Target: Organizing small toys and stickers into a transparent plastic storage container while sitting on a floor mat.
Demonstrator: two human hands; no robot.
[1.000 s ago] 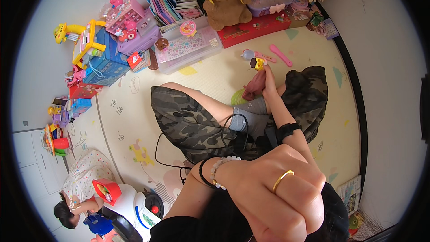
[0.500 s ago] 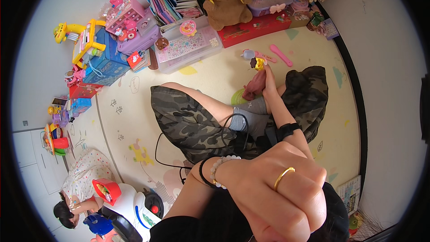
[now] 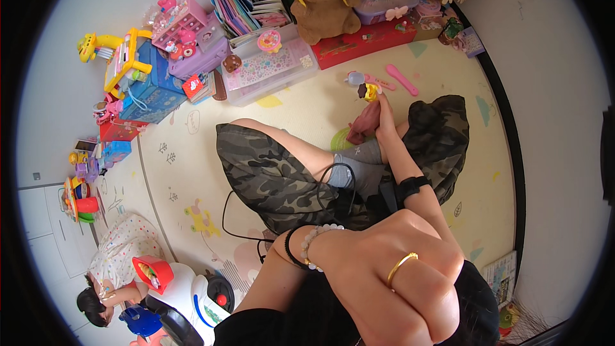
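Observation:
My left hand (image 3: 400, 275) is close in front of me, fingers curled into a fist. It wears a gold ring, and a beaded bracelet (image 3: 312, 243) and a black band circle the wrist. Whatever the fingers hold, if anything, is hidden. My right hand (image 3: 385, 115) is stretched forward beyond my crossed legs. It grips a small yellow toy with a dark brown part (image 3: 368, 92). A dusky pink cloth (image 3: 364, 125) hangs beside that hand. Just past the toy lie a pink spoon-shaped piece (image 3: 402, 80), a pink stick (image 3: 383, 82) and a small translucent cup (image 3: 355, 77).
A brown plush toy (image 3: 325, 6) sits on a red box (image 3: 365, 41) ahead. Left of it stand a clear lidded bin (image 3: 272, 77), books (image 3: 253, 3) and stacked toy boxes. A black cable (image 3: 225, 218) runs by my leg. Another person (image 3: 122, 256) bends by a white ride-on toy (image 3: 182, 288).
My left fist has shifted slightly down and left. My right hand and the toy in it stay almost where they were.

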